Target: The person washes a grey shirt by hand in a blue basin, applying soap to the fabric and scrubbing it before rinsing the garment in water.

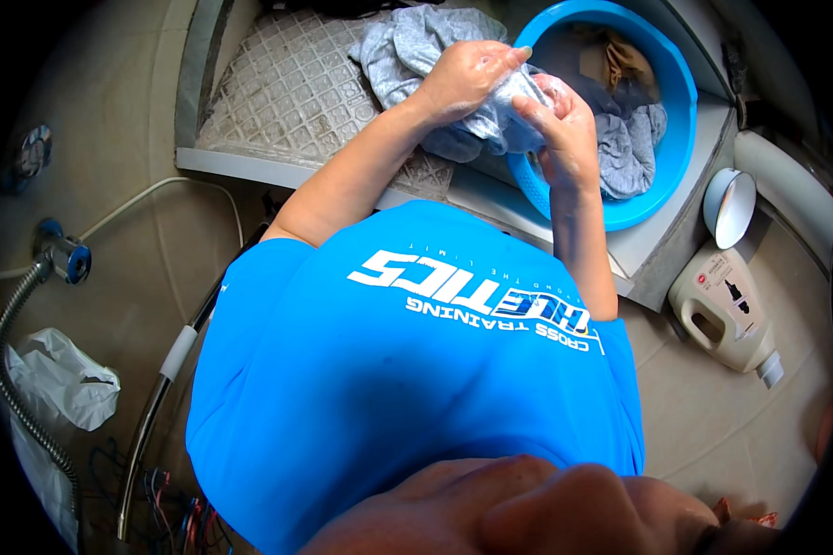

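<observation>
Wet light-grey fabric (pixel 406 52) is bunched over a textured tiled ledge and up against a blue plastic basin (pixel 680 152). My left hand (pixel 468 80) is closed on a fold of it, with suds on the skin. My right hand (pixel 562 125) pinches the same fabric between thumb and fingers, over the near left rim of the basin. Inside the basin, dark water holds another grey cloth (pixel 628 152) and a brown cloth (pixel 625 62).
A white bowl (pixel 730 208) and a beige detergent bottle (pixel 718 305) are right of the ledge. At left are a wall valve (pixel 66 257) with a metal hose, a white plastic bag (pixel 69 381) and a chrome pole (pixel 149 409). The ledge's raised edge (pixel 243 166) runs before me.
</observation>
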`<state>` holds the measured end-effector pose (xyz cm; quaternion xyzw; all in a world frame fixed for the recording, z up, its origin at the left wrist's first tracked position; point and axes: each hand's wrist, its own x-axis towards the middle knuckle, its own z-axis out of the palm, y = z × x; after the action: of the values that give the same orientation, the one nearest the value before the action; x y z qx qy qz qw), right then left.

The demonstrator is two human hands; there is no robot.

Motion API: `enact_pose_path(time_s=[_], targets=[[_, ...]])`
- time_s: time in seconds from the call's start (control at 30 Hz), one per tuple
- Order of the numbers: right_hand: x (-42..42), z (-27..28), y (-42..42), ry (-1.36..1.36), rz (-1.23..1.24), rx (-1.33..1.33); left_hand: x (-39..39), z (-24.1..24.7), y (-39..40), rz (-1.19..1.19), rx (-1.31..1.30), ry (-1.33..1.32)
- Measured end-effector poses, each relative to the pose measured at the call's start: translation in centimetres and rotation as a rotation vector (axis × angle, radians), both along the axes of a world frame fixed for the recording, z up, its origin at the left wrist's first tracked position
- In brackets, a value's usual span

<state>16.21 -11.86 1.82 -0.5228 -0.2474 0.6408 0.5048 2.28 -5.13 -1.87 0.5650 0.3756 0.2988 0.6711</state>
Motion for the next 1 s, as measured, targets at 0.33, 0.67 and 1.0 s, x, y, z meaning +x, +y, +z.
enact_pose_path(time_s=[0.33, 0.67, 1.0], targets=[[0.2, -0.4, -0.5, 0.015, -0.010, 0.026, -0.1, -0.2, 0.0, -0.018, -0.017, -0.013], [0.2, -0.8, -0.4, -0.002, 0.013, 0.030, 0.0, -0.2, 0.0, -0.003, -0.027, -0.039], [-0.2, -0.2, -0.2, 0.014, -0.016, -0.005, -0.1, 0.1, 0.0, -0.035, 0.008, 0.015]])
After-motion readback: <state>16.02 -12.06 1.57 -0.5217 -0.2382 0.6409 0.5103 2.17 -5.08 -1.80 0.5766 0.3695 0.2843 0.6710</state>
